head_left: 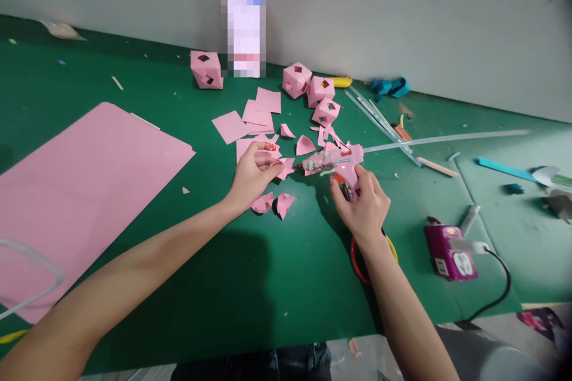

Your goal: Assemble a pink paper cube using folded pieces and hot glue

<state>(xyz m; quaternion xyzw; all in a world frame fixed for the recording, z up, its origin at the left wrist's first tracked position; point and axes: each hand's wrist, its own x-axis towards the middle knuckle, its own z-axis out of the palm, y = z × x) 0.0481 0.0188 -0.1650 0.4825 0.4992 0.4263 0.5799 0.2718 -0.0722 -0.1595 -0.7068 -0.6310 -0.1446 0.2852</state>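
Pinched in my left hand (254,169) is a small folded pink paper piece (285,168). My right hand (364,202) grips the handle of a pink hot glue gun (335,159), a long clear glue stick (447,140) running out of its back. The gun's nozzle points left and meets or nearly meets the paper piece; I cannot tell which. Below my left hand lie two more folded pieces (285,205). Beyond the hands are loose pink paper squares (230,126) and another folded piece (305,145). Scissors (360,262) with red and yellow handles lie partly under my right wrist.
A large pink sheet (84,190) covers the table's left. Several pink paper polyhedra (297,80) stand near the wall, by a blurred upright screen (243,30). To the right are a purple power block (451,253) with a black cord, glue sticks and a blue strip (504,169).
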